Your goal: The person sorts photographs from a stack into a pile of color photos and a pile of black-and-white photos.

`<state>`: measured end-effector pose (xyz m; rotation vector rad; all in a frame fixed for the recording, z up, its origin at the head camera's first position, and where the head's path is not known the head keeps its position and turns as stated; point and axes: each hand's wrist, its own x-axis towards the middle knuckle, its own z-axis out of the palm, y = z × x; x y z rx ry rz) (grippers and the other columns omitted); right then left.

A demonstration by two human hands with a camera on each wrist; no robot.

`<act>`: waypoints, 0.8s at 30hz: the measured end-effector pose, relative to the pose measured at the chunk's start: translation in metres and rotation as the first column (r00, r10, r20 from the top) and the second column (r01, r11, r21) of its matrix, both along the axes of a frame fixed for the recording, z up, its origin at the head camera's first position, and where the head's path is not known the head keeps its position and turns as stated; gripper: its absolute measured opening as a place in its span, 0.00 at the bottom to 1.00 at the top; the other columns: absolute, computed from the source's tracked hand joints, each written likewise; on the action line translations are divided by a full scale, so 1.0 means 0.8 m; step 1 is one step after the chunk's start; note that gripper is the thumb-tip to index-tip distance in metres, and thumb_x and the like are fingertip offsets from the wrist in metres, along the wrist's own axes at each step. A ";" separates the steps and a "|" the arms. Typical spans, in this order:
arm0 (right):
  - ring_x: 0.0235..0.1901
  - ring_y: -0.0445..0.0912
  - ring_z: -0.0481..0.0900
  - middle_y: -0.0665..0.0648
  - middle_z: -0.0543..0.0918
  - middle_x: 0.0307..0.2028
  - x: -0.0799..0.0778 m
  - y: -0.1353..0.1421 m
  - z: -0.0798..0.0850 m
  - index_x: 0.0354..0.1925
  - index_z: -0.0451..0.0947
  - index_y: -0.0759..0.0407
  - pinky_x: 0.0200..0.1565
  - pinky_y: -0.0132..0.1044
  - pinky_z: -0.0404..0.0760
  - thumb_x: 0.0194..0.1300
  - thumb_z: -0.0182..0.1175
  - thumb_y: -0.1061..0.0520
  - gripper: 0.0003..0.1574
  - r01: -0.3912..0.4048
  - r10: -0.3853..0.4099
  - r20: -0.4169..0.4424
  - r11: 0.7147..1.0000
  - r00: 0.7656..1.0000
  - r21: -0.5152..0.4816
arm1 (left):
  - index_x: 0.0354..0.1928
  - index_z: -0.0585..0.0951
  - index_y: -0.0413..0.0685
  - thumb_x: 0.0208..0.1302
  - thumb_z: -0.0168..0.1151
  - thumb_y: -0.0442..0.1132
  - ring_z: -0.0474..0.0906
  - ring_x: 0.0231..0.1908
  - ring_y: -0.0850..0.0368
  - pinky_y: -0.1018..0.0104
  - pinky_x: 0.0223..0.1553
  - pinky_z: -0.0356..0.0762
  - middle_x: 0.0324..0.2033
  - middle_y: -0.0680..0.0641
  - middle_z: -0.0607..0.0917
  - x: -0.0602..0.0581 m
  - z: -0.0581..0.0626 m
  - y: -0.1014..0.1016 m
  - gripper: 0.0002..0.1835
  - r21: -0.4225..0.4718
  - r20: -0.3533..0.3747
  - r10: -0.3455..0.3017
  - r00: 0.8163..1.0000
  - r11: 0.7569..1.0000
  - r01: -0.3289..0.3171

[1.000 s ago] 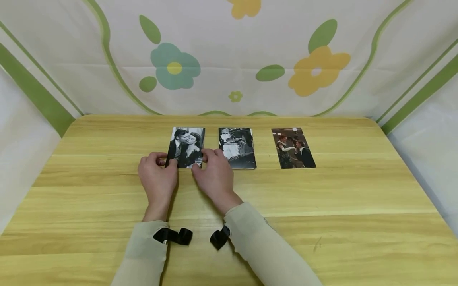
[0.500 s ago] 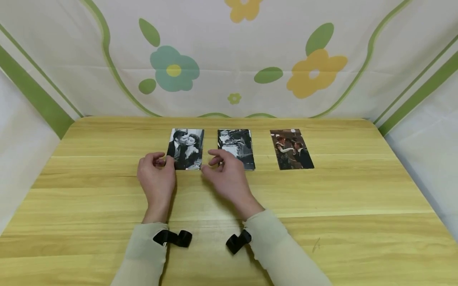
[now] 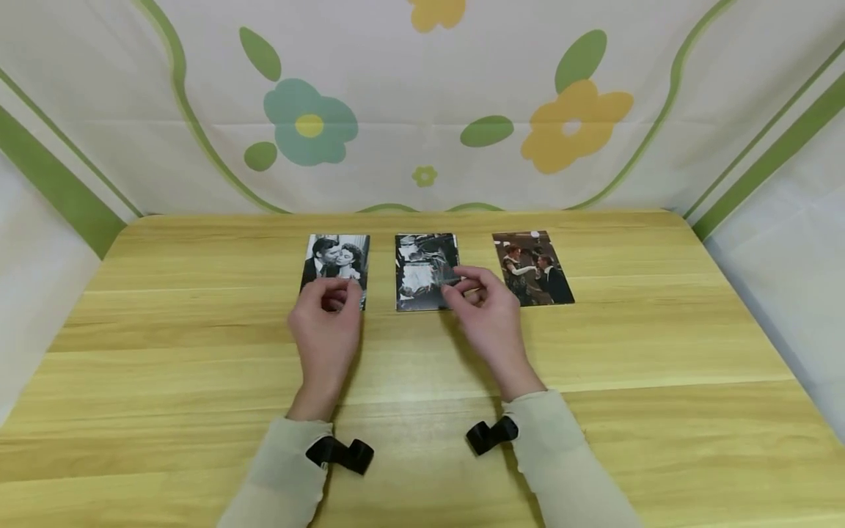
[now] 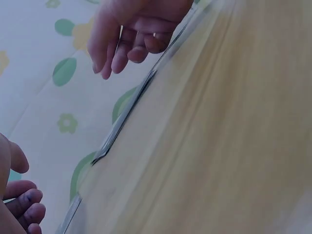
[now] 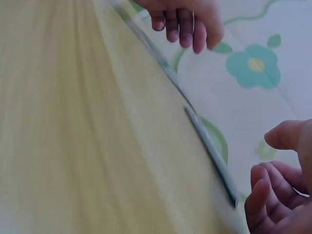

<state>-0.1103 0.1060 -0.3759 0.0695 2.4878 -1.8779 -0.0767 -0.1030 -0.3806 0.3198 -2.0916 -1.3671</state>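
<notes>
Three photo cards lie in a row near the table's back edge. A black-and-white card of a couple (image 3: 337,257) is at left, another black-and-white card (image 3: 422,253) in the middle, and a colour card (image 3: 541,275) at right. My left hand (image 3: 325,315), fingers loosely curled, hovers above the left card and hides its lower part. Over the lower right corner of the middle card is my right hand (image 3: 487,308), thumb and fingers apart. Both wrist views show the left hand (image 5: 185,22) and right hand (image 4: 141,36) raised, nothing between their fingers.
The wooden table (image 3: 422,359) has a white cloth (image 3: 396,88) with printed flowers and leaves hanging behind it. Similar white cloth stands along both sides. Black straps with small black pieces (image 3: 356,456) sit on both sleeves.
My right hand has let go of the left card's edge and moved right to the middle card. My left hand has left that card's side and shifted right, over it.
</notes>
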 end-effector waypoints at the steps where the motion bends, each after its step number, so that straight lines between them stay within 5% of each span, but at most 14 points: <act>1: 0.39 0.47 0.82 0.56 0.87 0.45 -0.001 0.004 -0.002 0.64 0.83 0.52 0.36 0.31 0.82 0.71 0.72 0.55 0.25 0.013 -0.013 -0.004 1.000 1.000 0.010 | 0.41 0.89 0.34 0.70 0.68 0.30 0.79 0.32 0.55 0.77 0.36 0.75 0.34 0.38 0.88 0.001 0.000 0.004 0.05 0.014 -0.004 -0.024 1.000 1.000 0.024; 9: 0.40 0.45 0.81 0.54 0.86 0.45 -0.007 0.016 -0.015 0.62 0.84 0.56 0.40 0.29 0.79 0.71 0.71 0.55 0.23 0.073 -0.073 -0.024 0.997 0.997 -0.002 | 0.42 0.89 0.35 0.70 0.68 0.31 0.80 0.33 0.57 0.75 0.37 0.79 0.35 0.39 0.89 0.005 -0.002 0.028 0.05 0.134 0.060 -0.175 0.983 0.977 0.166; 16: 0.40 0.45 0.81 0.56 0.87 0.46 -0.009 0.019 -0.021 0.61 0.84 0.56 0.42 0.30 0.80 0.71 0.71 0.55 0.22 0.076 -0.074 -0.036 0.996 0.997 0.052 | 0.45 0.90 0.40 0.70 0.70 0.33 0.82 0.35 0.56 0.73 0.39 0.80 0.38 0.40 0.90 0.006 -0.005 0.040 0.06 0.165 0.162 -0.319 0.934 0.942 0.293; 24: 0.41 0.48 0.83 0.58 0.84 0.46 -0.013 0.015 -0.026 0.61 0.85 0.58 0.44 0.36 0.81 0.68 0.73 0.54 0.25 0.077 -0.061 -0.088 0.976 0.994 0.202 | 0.52 0.88 0.36 0.67 0.71 0.31 0.78 0.38 0.52 0.72 0.40 0.75 0.39 0.40 0.83 0.003 -0.013 0.043 0.13 0.074 0.213 -0.318 0.924 0.948 0.309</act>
